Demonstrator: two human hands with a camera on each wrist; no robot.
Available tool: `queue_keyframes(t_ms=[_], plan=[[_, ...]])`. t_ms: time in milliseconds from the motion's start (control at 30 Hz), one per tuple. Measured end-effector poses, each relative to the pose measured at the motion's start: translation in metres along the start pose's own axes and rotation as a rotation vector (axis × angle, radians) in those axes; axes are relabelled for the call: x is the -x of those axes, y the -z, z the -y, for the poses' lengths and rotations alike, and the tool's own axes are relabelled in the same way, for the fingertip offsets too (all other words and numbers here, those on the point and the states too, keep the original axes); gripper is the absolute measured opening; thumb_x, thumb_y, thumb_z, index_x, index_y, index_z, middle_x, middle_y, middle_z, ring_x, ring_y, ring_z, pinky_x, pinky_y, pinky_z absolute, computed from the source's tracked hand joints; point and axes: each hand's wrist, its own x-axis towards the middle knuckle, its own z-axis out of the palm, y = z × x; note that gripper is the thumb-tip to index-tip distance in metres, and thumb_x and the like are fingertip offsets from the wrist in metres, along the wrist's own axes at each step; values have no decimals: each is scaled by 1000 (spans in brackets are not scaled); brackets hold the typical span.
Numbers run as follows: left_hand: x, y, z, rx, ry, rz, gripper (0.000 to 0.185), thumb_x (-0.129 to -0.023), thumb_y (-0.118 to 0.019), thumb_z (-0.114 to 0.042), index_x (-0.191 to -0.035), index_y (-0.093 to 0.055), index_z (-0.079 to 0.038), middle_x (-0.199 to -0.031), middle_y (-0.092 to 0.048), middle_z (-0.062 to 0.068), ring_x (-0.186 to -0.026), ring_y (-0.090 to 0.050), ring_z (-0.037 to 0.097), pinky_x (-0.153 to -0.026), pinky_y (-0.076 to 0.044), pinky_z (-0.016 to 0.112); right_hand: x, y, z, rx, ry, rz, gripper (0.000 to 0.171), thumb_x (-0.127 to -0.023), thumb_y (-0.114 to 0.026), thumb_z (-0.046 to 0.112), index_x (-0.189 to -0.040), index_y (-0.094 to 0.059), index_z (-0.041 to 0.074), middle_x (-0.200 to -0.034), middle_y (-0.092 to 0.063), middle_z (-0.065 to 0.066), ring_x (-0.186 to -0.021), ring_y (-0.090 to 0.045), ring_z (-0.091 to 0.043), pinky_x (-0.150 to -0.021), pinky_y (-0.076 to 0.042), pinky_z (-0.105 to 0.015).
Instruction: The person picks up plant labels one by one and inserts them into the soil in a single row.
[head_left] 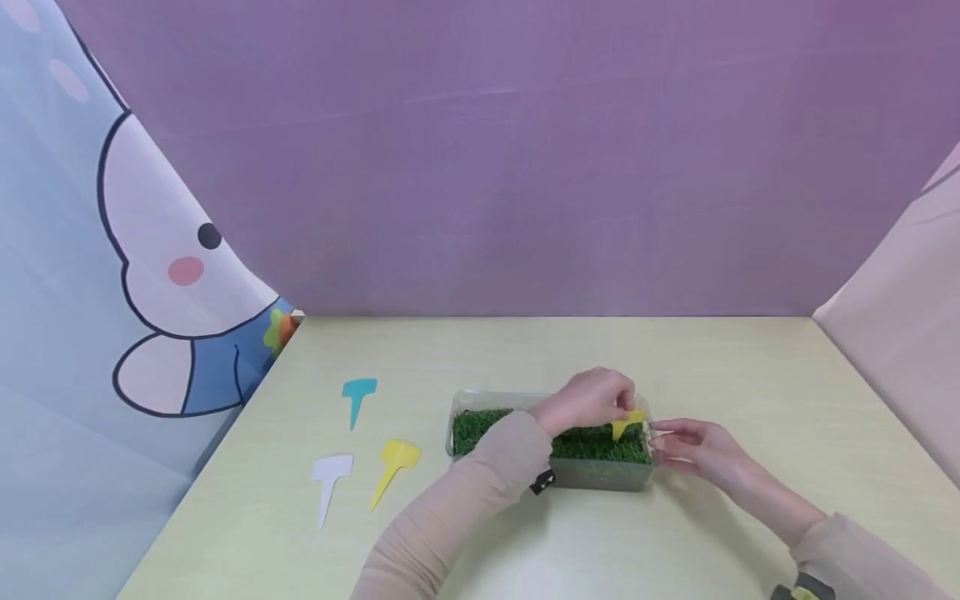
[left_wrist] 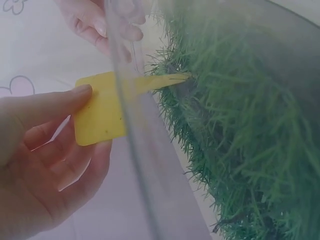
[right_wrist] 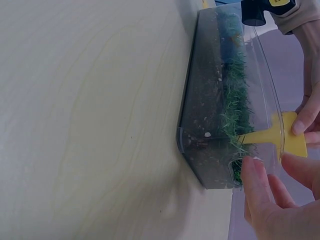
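Plant label, flat, yellow and T-shaped, is pinched by its broad head in the left hand, the nearer one, with its long axis running down to a tapered tip among the green grass near the right end of the clear planter box. The right hand, just to the label's right, grasps nothing, its nearly straight fingers against the box's end.

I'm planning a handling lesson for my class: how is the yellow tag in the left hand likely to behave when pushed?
The yellow tag looks fairly stiff: its narrow stem runs straight, tip in the grass. It is probably light, being thin and simply pinched by the left hand. Its smooth face might be slightly slippery.
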Motion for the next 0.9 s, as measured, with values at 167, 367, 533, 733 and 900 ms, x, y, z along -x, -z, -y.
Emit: queue_keyframes(t_ms=[167,367,533,733,900], plan=[[1,1,0,11,26,7,6,-81,-64,-18,-87,-63,-16,-76,-57,-10,-68,-49,1,-58,-38,12,0,0,0,-4,1,-2,49,-85,-55,6,-122,-34,-18,-102,-61,-14,-86,-61,-12,-78,-49,-30],[4,0,0,28,61,41,18,-81,-65,-23,-98,-61,-17,-75,-54,-10,-65,-49,2,-56,-38,15,-1,0,0,-13,-2,-2,49,-85,-56,6,-122,-34,-18,-101,-61,-14,-85,-61,-12,-78,-49,-30],[8,2,0,22,84,62,30,-79,-66,-27,-108,-59,-19,-84,-57,-10,-73,-51,2,-60,-40,16,0,0,0,-17,-2,-4,49,-85,-55,5,-122,-34,-19,-101,-61,-15,-85,-61,-13,-78,-49,-30],[16,9,4,6,81,71,36,-80,-65,-33,-113,-57,-19,-99,-59,-7,-85,-53,4,-66,-42,17,1,0,2,-27,-2,1,49,-84,-55,4,-121,-34,-19,-100,-62,-13,-85,-61,-13,-78,-49,-30],[25,15,6,-14,103,85,40,-80,-63,-35,-115,-56,-18,-105,-58,-5,-92,-54,6,-72,-44,19,3,0,3,-21,3,6,49,-84,-55,4,-122,-32,-19,-100,-61,-12,-85,-61,-13,-79,-49,-29]])
